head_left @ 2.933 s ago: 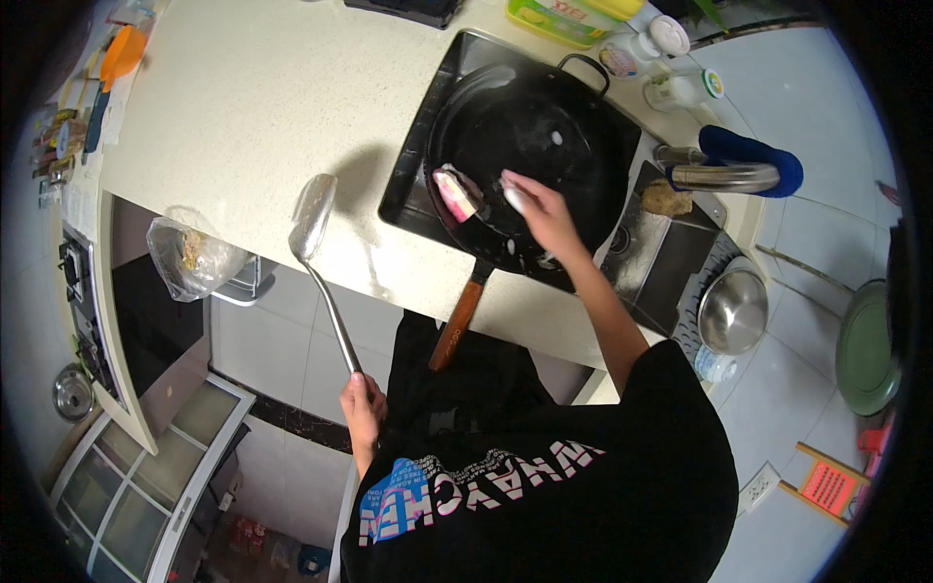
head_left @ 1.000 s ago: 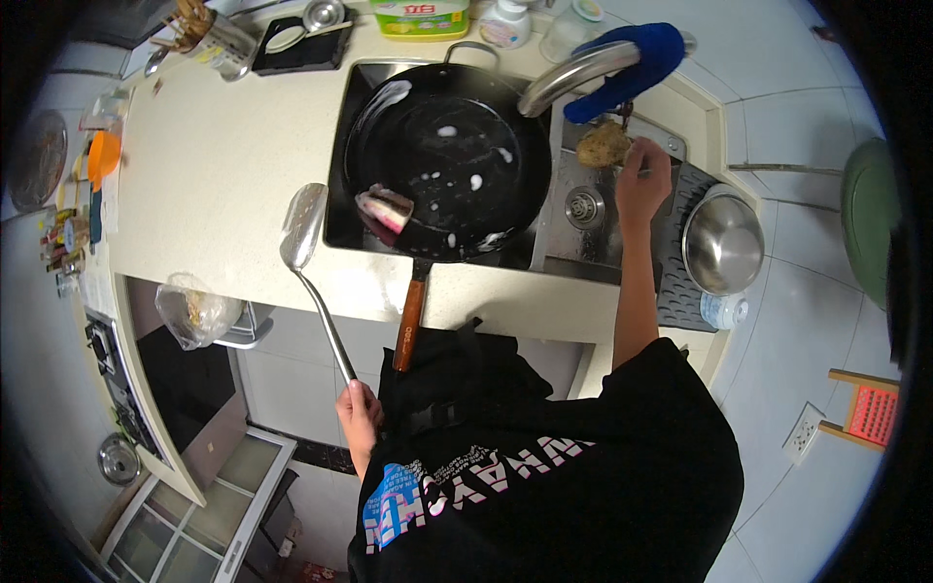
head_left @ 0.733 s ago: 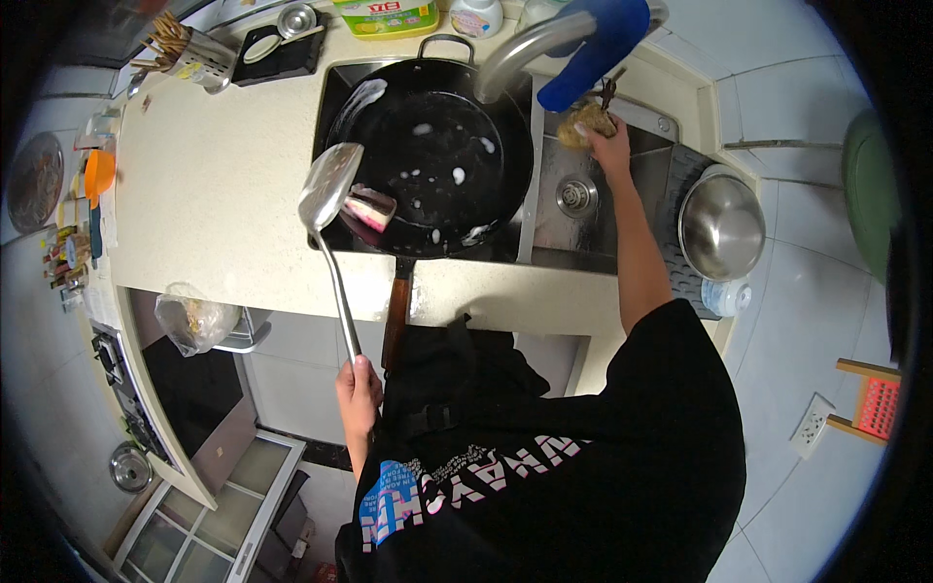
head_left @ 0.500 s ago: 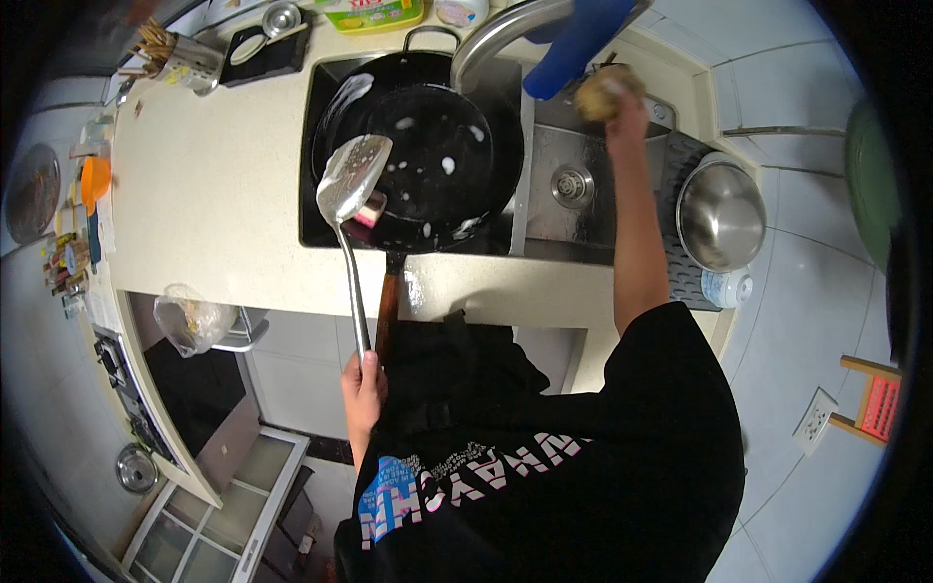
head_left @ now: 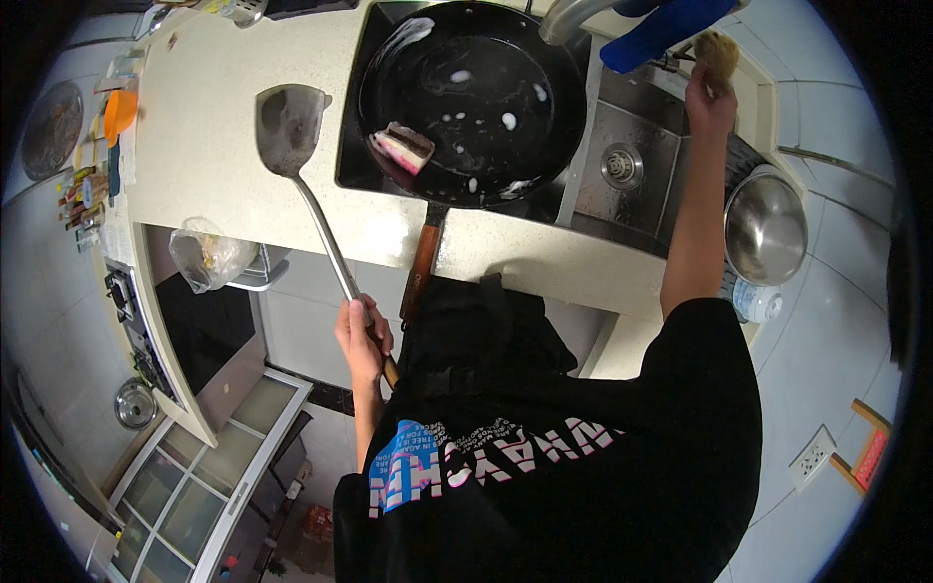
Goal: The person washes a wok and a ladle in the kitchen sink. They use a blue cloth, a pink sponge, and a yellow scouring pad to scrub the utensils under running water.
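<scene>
My left hand point(head_left: 365, 337) is wrapped round the long handle of a metal wok spatula point(head_left: 289, 126). The wet spatula's blade hangs above the counter, left of the pan. At the sink's far right corner, my right hand point(head_left: 711, 105) grips a tan, fibrous scrubber point(head_left: 716, 60). A black frying pan point(head_left: 468, 126) with a wooden handle point(head_left: 422, 264) rests over the left basin, white suds spotting its inside. Against its near left wall lies a pink and white sponge point(head_left: 402, 148) with a dark scouring side.
The steel tap point(head_left: 571, 17) arches beside the pan, with a blue object point(head_left: 661, 37) next to it. Right of the pan is a sink basin point(head_left: 632, 209) with a drain. A steel bowl point(head_left: 766, 229) stands on the right; a plastic bag point(head_left: 212, 255) hangs below the counter at left.
My left hand has swung the spatula from over the pan to the left, above the counter, uncovering the sponge. My right hand stays at the far right with the scrubber. The view has shifted.
</scene>
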Demonstrator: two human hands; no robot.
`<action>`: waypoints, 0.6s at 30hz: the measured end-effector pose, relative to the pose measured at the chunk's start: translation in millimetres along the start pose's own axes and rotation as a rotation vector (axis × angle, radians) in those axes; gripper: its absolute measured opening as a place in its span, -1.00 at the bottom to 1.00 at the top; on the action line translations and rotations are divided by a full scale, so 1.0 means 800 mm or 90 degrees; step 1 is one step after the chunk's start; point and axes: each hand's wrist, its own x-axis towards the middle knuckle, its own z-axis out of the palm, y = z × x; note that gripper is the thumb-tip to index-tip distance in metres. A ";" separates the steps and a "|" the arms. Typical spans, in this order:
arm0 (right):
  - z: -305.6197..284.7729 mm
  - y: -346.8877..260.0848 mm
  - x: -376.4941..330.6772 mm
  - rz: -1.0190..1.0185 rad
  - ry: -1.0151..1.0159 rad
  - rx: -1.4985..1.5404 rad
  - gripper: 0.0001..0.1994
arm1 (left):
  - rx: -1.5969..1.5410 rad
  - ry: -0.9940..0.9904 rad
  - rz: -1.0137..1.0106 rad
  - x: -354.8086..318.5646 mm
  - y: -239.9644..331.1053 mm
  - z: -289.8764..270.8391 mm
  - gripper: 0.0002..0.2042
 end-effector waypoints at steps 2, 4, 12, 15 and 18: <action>0.009 0.001 0.031 -0.021 0.034 -0.005 -0.70 | -0.037 -0.036 0.011 0.001 -0.001 -0.007 -0.65; 0.023 -0.002 0.052 0.011 0.064 -0.013 -0.70 | -0.052 -0.067 0.021 0.000 0.003 -0.008 -0.65; 0.042 -0.084 0.066 0.267 -0.015 -0.593 -0.70 | -0.152 -0.023 -0.102 0.006 0.017 0.002 -0.61; 0.036 -0.119 0.065 0.324 -0.020 -0.540 -0.67 | -0.174 -0.061 -0.104 0.013 0.005 -0.010 -0.61; 0.060 -0.091 0.037 0.248 0.070 -0.697 -0.67 | -0.181 -0.051 -0.124 0.006 0.010 -0.004 -0.62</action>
